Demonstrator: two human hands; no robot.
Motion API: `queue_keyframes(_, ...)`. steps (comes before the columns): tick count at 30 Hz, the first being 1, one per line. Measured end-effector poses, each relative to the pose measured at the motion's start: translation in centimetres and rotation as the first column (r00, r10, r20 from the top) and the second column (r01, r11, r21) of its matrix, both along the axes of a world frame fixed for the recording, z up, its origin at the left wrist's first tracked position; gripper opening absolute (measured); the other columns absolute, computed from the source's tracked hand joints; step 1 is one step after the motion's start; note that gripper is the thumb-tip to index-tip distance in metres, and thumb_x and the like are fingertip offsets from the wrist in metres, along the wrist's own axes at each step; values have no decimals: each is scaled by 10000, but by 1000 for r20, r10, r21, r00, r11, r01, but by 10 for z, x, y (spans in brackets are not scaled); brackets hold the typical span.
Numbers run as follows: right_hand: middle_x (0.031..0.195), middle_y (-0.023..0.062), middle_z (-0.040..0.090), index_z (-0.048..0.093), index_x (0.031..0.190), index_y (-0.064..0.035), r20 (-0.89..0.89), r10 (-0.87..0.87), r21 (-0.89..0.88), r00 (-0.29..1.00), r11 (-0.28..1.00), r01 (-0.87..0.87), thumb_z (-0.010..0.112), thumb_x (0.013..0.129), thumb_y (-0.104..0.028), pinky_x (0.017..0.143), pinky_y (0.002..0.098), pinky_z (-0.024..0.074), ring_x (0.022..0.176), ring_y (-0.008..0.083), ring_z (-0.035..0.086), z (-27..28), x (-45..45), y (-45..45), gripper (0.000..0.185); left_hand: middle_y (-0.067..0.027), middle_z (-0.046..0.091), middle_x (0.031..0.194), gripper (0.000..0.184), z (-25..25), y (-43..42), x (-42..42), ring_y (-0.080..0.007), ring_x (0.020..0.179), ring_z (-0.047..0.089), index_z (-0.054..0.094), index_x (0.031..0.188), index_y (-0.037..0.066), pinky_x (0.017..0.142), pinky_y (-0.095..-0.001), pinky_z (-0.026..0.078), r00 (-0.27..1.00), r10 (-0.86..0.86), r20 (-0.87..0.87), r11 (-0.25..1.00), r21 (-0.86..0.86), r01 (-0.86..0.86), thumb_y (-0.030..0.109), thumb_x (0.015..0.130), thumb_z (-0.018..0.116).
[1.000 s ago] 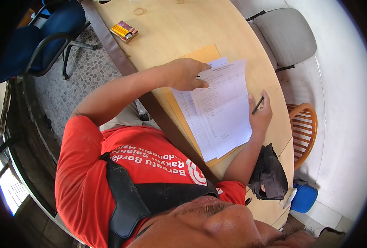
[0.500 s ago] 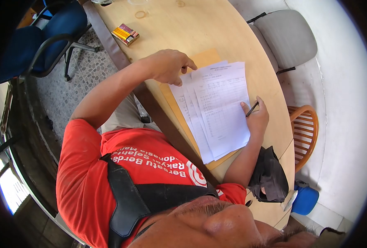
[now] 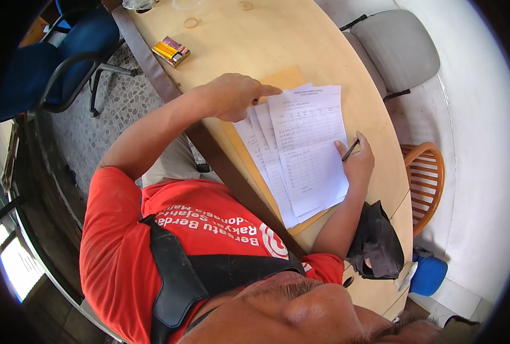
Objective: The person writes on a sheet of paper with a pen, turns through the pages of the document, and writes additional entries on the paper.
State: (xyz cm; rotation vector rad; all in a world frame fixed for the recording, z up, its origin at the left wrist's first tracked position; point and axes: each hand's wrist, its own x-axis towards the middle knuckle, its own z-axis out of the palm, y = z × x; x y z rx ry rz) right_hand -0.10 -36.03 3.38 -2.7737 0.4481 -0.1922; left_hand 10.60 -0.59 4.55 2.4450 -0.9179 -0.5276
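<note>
My left hand (image 3: 235,97) is at the upper left of several printed sheets of paper (image 3: 309,143). Its index finger stretches over the top sheet's upper corner, while the other fingers curl under. A black pen (image 3: 351,150) is held in my right hand (image 3: 358,163), whose thumb rests on the right edge of the top sheet. That sheet carries a table with handwritten lines, too small to read. Under the fanned sheets lies a yellow-brown envelope (image 3: 232,135), mostly covered.
A cigarette pack with a yellow lighter (image 3: 172,52) lies near the table edge. A black cloth item (image 3: 375,243) is beside my right forearm. Around the curved table (image 3: 255,40) stand a grey chair (image 3: 395,51), a wooden chair (image 3: 424,183) and blue chairs (image 3: 88,40).
My left hand's index finger has straightened toward the top sheet, and its other fingers have curled in. My right hand stays at the paper's edge with the pen.
</note>
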Motion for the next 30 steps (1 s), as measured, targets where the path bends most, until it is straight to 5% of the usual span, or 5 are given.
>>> queue_keyframes(13,1323,259,665,623,1351,36,18,-10,26,1000,1000,10,908,789,-332,1059,442,499,1256,397,630,-3,1,-4,730,-182,755,1131,519,-5,-16,2,-354,1057,706,534,1515,97,932,-438,553,982,131,-134,979,-135,-150,287,1034,589)
queue_keyframes(15,1317,259,668,624,1350,35,23,-6,28,1000,1000,5,909,789,-330,1057,441,500,1252,396,632,-5,1,-6,728,-218,755,1108,552,-33,-20,5,-332,955,735,529,1519,66,871,-410,563,963,125,-237,873,-436,-220,308,1033,629)
queue_keyframes(18,1306,256,676,628,1349,30,27,-2,33,1000,999,1,905,797,-326,1053,443,502,1246,397,637,-5,1,-7,713,-262,734,1165,623,15,-27,-11,-328,1044,728,525,1511,30,913,-385,558,902,153,-403,921,-273,-278,402,1026,645)
queue_keyframes(22,1271,235,696,634,1353,15,69,-10,43,998,999,7,885,826,-313,970,418,538,1128,364,688,-16,4,-16,670,-284,710,1207,698,-5,-37,-8,-349,1077,708,550,1486,17,929,-392,556,956,102,-274,925,-329,-192,502,998,665)
queue_keyframes(30,1237,192,703,617,1395,-11,16,12,233,1000,972,-15,878,829,-205,831,366,554,931,291,673,-6,2,-13,652,-302,664,1306,997,-12,-69,8,-427,1241,632,643,1385,-20,1067,-439,488,885,143,-444,915,-280,-289,841,932,425)
